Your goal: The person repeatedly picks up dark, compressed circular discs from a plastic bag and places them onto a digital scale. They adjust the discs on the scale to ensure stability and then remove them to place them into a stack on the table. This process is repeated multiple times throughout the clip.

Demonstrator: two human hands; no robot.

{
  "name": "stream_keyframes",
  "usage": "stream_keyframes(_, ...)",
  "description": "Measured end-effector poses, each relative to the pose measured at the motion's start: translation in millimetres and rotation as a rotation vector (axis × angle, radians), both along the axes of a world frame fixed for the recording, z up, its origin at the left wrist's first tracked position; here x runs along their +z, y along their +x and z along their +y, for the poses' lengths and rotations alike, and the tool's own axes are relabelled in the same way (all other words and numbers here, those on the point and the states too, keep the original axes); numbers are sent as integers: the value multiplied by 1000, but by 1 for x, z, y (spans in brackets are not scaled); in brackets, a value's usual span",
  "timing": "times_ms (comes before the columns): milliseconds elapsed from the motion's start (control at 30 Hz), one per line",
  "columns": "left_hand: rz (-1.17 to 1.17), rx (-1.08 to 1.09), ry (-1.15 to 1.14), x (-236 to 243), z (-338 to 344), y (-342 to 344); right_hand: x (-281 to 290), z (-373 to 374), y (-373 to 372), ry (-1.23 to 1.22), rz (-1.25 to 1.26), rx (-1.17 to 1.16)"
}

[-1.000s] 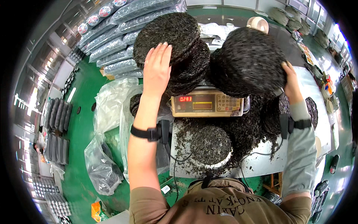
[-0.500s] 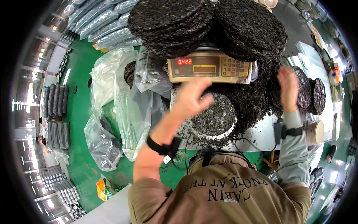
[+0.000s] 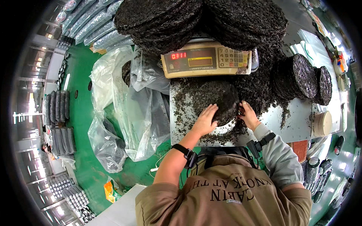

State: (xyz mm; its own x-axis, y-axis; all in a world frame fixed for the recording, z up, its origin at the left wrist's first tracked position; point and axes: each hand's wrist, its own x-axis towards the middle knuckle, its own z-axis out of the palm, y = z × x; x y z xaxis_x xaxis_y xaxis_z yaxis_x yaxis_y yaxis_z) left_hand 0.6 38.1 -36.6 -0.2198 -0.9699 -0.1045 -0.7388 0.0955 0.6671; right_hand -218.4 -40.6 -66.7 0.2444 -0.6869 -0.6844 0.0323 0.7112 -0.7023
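So both hands are on the same dark, round disc (image 3: 217,101) of dried, flaky stuff, lying flat on the metal tray (image 3: 181,113) right in front of the scale (image 3: 206,63). Left hand (image 3: 205,121) is laid over the disc's near-left edge, fingers spread and pressed onto the top and side, more a flat palm grip than a pinch. Right hand (image 3: 248,116) is tucked against the disc's right edge, fingers curled in toward it; can't tell how far they wrap under, since the crumbs hide the tips. Between the two hands the disc is basically cupped from both sides, sitting on the tray and not lifted as far as I can see.

Loose crumbs (image 3: 226,135) of the same dark material are scattered all over the tray, thickest around the disc and along the near rim.

Behind the scale there are two big stacks (image 3: 162,19) of the same discs, the other stack (image 3: 249,19) to its right. Off to the right on the table, a few more discs (image 3: 296,77) stand on edge, leaning together. Just past those there's a pale round lid-like thing (image 3: 322,123) near the table's edge.

To the left of the tray, a heap of clear plastic bags (image 3: 124,113) slumps over the green floor (image 3: 81,113). Both wrists have black straps, the left one (image 3: 186,154) is easiest to see.
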Motion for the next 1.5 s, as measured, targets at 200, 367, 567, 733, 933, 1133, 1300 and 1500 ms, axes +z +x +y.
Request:
stream_keyframes(200, -67, -46, 53, -10, 10, -3, 21, -5, 19, -157, -55, 52)
stream_keyframes(367, -164, 154, -119, -9, 3, -16, 41, -12, 38, -136, -258, 7)
stream_keyframes(567, 105, 129, 45, 14, -5, 11, 37, -14, 44, -137, -108, 79)
stream_keyframes(733, 390, 276, -69, 12, 6, 30, -6, -13, 27, -525, 261, 230)
stream_keyframes(933, -11, 101, -31, 7, 8, -2, 5, -4, 43, -754, 368, 322)
stream_keyframes(1133, 0, 357, -569, 31, 7, 24, -3, -18, 33, -457, 92, 51)
stream_keyframes(1300, 710, 825, -509, 115, 19, 80, -3, -28, -9, -219, -172, -145)
stream_keyframes(1500, 1155, 987, 161, 78, 21, 71, 66, -15, 20, -62, -560, 32)
